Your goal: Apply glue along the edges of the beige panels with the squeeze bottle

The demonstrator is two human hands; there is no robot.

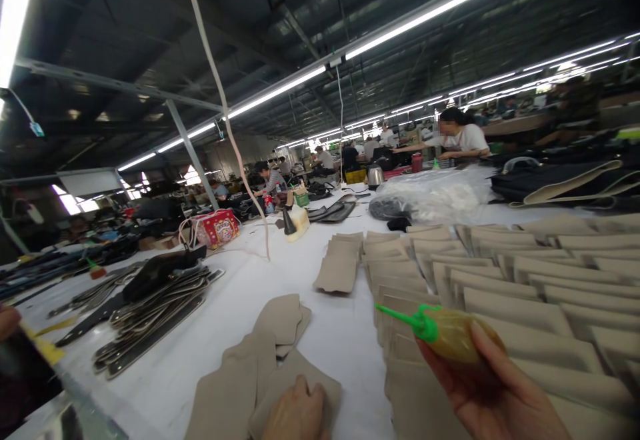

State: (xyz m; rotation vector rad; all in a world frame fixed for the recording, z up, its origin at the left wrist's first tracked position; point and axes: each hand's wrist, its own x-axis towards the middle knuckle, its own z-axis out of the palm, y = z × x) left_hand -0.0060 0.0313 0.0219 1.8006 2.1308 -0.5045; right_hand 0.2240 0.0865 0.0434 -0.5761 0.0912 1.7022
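My right hand [493, 377] is wrapped round a squeeze bottle [457, 335] of amber liquid, probably glue. Its green nozzle [403, 317] points left, above rows of beige pieces. At the bottom middle my left hand [297, 412] has curled fingers on a beige flat piece [320, 381], which looks gripped near its upper edge; the fingertips are partly hidden. More beige cut pieces [225, 380] of leather-like material overlap beside and behind that hand. To the right, overlapping beige panels [530, 300] lie in long rows, and a smaller stack [340, 263] lies farther back.
Dark strap-like parts [150, 320] are piled on the white table [170, 387] at left. A pale hanging cable [233, 133] drops to the table. Farther back are a red patterned bag [217, 228], clear plastic sheeting [440, 193] and a co-worker [463, 137] reaching leftward. Another person's hand shows at far left.
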